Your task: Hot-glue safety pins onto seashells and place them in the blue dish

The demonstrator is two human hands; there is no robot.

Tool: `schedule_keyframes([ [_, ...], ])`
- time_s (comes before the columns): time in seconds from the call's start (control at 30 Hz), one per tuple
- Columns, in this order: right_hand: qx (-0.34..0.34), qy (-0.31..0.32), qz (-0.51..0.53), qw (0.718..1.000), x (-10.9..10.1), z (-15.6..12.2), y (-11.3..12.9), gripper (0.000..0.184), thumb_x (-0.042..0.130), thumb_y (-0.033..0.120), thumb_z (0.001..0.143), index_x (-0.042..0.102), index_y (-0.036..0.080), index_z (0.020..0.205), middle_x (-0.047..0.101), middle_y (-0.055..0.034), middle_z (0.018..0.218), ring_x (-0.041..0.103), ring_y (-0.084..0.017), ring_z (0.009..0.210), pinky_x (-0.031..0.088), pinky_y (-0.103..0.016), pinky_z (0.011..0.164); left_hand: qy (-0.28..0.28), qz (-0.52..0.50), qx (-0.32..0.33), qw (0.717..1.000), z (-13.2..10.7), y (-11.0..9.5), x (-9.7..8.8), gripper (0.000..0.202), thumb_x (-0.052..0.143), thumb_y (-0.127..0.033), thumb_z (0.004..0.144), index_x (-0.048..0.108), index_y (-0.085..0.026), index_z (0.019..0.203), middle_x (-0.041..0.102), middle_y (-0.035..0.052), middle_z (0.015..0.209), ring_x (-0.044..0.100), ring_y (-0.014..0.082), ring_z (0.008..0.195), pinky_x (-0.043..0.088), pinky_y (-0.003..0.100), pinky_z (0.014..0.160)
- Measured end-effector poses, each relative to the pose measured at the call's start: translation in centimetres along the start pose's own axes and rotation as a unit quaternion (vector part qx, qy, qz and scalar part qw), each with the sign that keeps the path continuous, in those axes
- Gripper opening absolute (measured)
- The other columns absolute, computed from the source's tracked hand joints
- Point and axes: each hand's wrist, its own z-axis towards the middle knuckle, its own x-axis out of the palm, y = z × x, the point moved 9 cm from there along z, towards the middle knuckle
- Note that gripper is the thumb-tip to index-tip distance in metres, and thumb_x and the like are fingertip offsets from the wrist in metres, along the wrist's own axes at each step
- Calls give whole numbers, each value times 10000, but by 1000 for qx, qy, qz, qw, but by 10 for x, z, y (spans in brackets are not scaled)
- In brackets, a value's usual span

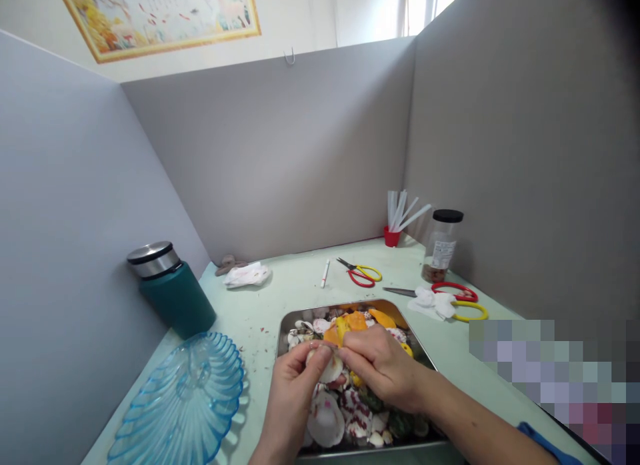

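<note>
The white shell [333, 370], presumably light, rigid, brittle and best held by its rim, was pinched in the left hand [299, 375] above the metal tray [370, 451]; the right hand's [381, 362] fingers curled beside it, contents indeterminable.

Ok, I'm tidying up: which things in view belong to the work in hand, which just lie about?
In use: pale shell in left hand, right hand close by; metal tray beneath.

Apparently lying about: teal bottle, blue dish, lidded jar, red cup, both scissors, white stick.
</note>
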Motion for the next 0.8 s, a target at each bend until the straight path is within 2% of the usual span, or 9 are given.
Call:
schedule_keyframes([
  [0.27, 1, -35, -22, 999, -6, 3, 0, 329, 347, 257, 953, 400, 190, 635, 414, 29, 590, 386, -108, 533, 264, -257, 546, -9, 50, 36, 998, -2, -11, 0, 252, 682, -358, 743, 708, -166, 905, 698, 59, 854, 594, 186, 729, 508, 255, 635],
  [0.4, -4, -39, -38, 999, -6, 4, 1, 319, 358, 248, 950, 414, 188, 642, 421, 29, 589, 386, -109, 532, 261, -257, 543, -22, 71, 51, 996, -3, -18, -1, 212, 672, -349, 755, 710, -166, 855, 697, 51, 824, 595, 181, 775, 488, 232, 681],
  [0.5, -7, -47, -31, 998, -7, 3, 2, 315, 366, 252, 951, 423, 187, 648, 431, 29, 590, 398, -110, 536, 265, -254, 545, -44, 39, 28, 998, -2, -16, -5, 252, 679, -373, 743, 703, -156, 869, 690, 52, 805, 591, 176, 746, 495, 241, 656],
  [0.67, 29, -86, 17, 996, -15, 1, -5, 129, 532, 303, 888, 509, 179, 859, 528, 15, 697, 444, -110, 557, 312, -237, 553, -58, -28, -10, 998, -1, -7, -5, 294, 684, -394, 737, 651, -161, 913, 663, 34, 785, 576, 154, 673, 503, 244, 575],
  [0.8, 2, -102, 23, 995, -17, 1, -4, 73, 499, 203, 890, 539, 179, 945, 577, -36, 822, 515, -150, 700, 370, -259, 639, -22, -10, 3, 1000, -2, -8, 2, 260, 687, -361, 743, 616, -165, 898, 627, -1, 680, 567, 138, 631, 485, 225, 569],
])
